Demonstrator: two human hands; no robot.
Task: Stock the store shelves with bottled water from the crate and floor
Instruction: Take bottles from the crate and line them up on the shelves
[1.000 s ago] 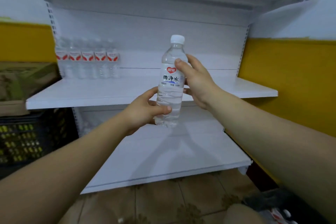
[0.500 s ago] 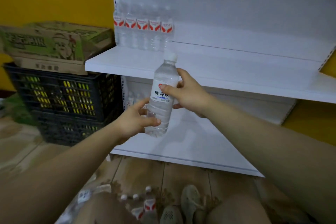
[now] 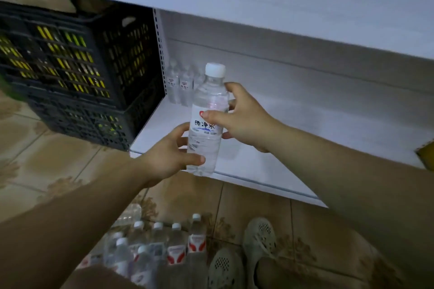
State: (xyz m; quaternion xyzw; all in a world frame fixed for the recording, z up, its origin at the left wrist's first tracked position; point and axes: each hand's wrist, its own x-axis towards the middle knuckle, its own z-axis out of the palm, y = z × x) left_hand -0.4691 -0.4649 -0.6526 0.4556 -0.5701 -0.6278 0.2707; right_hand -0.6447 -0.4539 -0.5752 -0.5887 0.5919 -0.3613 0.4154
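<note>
Bottle [image 3: 206, 124] lowered toward bottom shelf [image 3: 305, 129]; left hand [image 3: 169, 155], right hand [image 3: 246, 119] fingers [image 3: 231, 88] gripping it (crate [image 3: 70, 65] left, bottles [image 3: 179, 84] behind).

Bare forearms [image 3: 70, 209] and bare legs [image 3: 296, 274]; on the feet, pale grey-green rubber clogs [image 3: 259, 239] with rounded toes pierced by small holes.

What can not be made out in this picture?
Head view:
Held bottle: small label print too small; right hand thumb covers part.
Back-row bottles: dim, blurred, partly behind the held bottle; count unclear.
Black crate: contents hidden by its walls.
Floor bottles: some hidden by the leg.
</note>
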